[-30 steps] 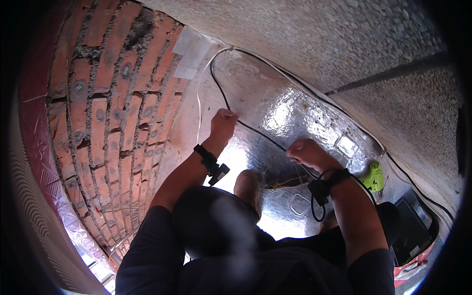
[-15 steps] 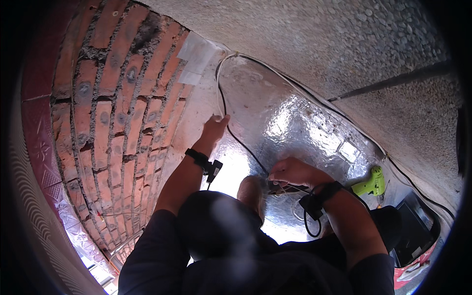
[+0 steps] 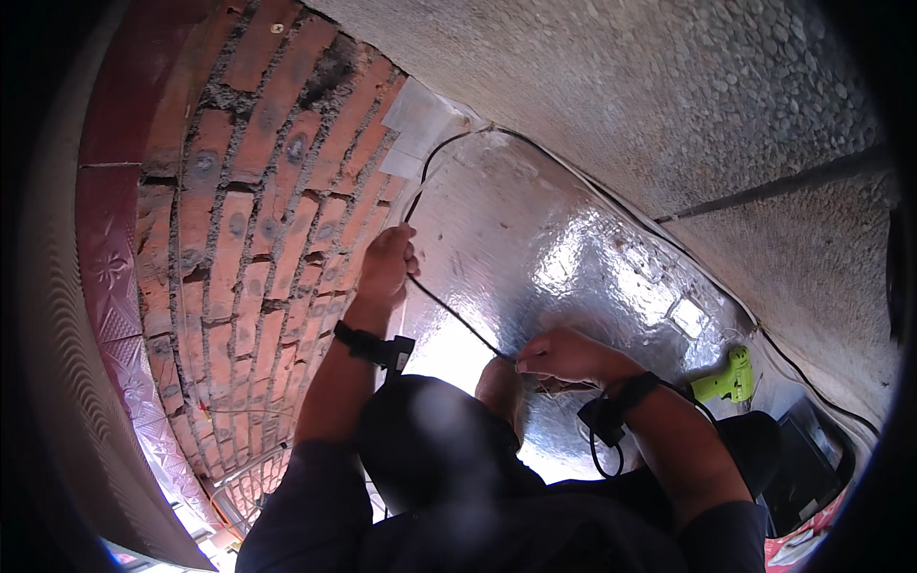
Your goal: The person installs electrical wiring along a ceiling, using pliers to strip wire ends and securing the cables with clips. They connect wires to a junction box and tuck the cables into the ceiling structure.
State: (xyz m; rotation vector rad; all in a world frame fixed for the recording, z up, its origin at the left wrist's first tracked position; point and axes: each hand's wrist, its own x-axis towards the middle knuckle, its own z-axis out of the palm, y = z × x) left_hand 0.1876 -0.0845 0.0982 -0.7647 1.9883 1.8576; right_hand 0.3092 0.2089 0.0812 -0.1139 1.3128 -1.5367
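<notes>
A thin black cable [image 3: 457, 316] runs from the upper corner down to my left hand [image 3: 387, 265], whose fingers are wrapped round it. From there it stretches in a nearly straight slant to my right hand [image 3: 571, 356]. The thumb and fingertips of that hand are pinched on the cable near its lower part, just above my foot [image 3: 499, 390]. Below the right hand some thin strands show, partly hidden. Both wrists carry black straps with small devices. Under my hands spreads a shiny silver foil sheet [image 3: 487, 201].
A brick wall [image 3: 272, 191] rises at left, and a pebbled wall [image 3: 669, 86] slants along the upper right, with cables running at its foot. At right lie a lime-green power tool [image 3: 728, 378] and a black open case [image 3: 805, 468].
My left hand has moved left and slightly down, drawing the cable toward the brick wall. The right hand stays near the foot, still pinching. The whole view has shifted a little.
</notes>
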